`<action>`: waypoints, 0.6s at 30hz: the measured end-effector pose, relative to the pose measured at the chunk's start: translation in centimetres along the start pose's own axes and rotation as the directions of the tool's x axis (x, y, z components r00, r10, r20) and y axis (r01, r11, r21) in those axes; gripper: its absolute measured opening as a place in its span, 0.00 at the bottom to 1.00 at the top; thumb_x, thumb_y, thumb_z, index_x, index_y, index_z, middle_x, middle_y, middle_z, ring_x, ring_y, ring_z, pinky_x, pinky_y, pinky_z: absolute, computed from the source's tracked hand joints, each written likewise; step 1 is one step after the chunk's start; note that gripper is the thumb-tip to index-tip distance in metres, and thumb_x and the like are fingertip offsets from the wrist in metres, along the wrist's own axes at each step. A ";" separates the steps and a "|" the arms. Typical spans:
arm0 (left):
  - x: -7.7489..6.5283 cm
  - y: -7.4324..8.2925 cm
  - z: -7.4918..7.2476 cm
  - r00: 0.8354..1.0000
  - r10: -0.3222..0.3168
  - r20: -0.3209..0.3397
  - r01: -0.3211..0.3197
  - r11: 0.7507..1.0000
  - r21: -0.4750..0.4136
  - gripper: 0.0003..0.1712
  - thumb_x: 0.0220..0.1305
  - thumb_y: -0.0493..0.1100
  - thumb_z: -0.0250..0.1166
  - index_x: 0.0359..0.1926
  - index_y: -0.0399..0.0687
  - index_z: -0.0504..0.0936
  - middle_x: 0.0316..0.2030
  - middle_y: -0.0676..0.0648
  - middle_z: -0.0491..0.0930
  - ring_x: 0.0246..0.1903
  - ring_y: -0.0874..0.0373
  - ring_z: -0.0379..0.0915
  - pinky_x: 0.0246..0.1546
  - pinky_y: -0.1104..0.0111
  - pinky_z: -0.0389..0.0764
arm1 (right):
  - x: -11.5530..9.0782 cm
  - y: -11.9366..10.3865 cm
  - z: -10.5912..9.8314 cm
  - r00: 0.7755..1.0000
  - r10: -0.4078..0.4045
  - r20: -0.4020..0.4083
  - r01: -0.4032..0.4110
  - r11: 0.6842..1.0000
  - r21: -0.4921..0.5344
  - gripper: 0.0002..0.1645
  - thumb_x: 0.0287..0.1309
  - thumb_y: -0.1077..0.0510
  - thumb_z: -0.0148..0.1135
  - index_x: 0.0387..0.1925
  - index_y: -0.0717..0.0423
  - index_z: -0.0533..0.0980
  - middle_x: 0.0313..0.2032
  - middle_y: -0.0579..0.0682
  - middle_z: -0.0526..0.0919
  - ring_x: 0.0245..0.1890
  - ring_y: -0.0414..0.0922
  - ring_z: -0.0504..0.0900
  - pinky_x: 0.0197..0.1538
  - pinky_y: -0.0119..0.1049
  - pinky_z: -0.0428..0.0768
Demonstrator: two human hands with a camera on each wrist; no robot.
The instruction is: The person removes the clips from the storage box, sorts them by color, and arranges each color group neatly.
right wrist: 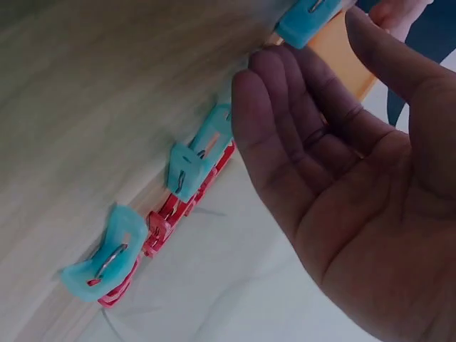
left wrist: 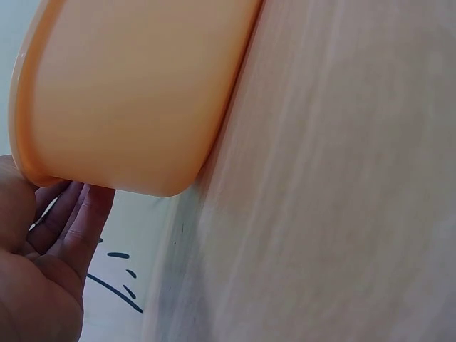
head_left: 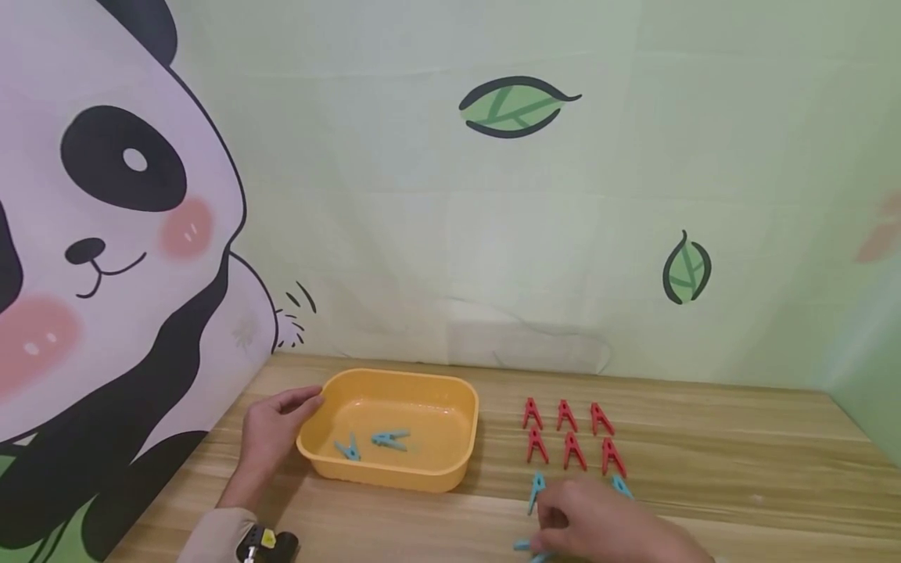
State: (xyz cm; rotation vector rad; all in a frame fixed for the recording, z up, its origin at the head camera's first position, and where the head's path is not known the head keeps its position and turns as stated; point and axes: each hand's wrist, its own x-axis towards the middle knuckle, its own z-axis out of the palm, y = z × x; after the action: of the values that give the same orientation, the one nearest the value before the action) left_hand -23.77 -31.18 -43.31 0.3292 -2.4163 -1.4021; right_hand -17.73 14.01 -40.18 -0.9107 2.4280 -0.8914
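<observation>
At the left wall of a yellow plastic basin [head_left: 394, 475], my left hand [head_left: 271, 430] grips the rim; in the left wrist view its fingers [left wrist: 89, 221] lie against the outside. Two blue clothespins [head_left: 389, 439] lie on the basin floor. My right hand [head_left: 598, 520] is low on the table, thumb and fingertips pinching a blue clothespin [head_left: 522, 545] whose prongs point left. In the right wrist view that clothespin [right wrist: 310, 23] shows by the thumb tip. Just beyond the hand are another blue clothespin [head_left: 537, 491] and one more, partly covered [head_left: 622, 486].
Behind the blue ones, red clothespins [head_left: 574, 451] lie in two rows on the wooden table [head_left: 739, 469], right of the basin. A pale green backdrop [head_left: 394, 234] with a panda and leaves rises at the table's back edge.
</observation>
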 end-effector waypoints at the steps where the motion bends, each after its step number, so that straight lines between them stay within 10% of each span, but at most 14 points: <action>1: 0.0 0.0 0.0 1.000 0.002 -0.001 -0.002 1.000 -0.002 0.19 0.74 0.46 0.71 0.59 0.39 0.88 0.57 0.39 0.86 0.57 0.46 0.81 0.40 0.86 0.76 | 0.0 0.0 0.1 1.000 0.005 -0.003 -0.005 1.000 -0.002 0.12 0.67 0.45 0.73 0.28 0.40 0.82 0.25 0.34 0.79 0.26 0.32 0.73 0.29 0.28 0.73; 18: 0.0 -0.1 -0.1 1.000 0.009 0.009 -0.009 1.000 0.003 0.20 0.75 0.46 0.70 0.60 0.40 0.87 0.58 0.38 0.86 0.57 0.46 0.81 0.42 0.86 0.76 | 0.3 0.2 0.3 1.000 -0.005 -0.008 0.005 1.000 0.016 0.10 0.65 0.55 0.75 0.29 0.43 0.81 0.28 0.34 0.79 0.29 0.33 0.74 0.35 0.30 0.77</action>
State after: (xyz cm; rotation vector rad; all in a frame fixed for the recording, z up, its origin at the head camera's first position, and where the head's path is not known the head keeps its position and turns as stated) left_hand -23.74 -31.30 -43.34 0.3136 -2.4242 -1.3992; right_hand -17.81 13.79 -40.58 -0.9101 2.4226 -0.9162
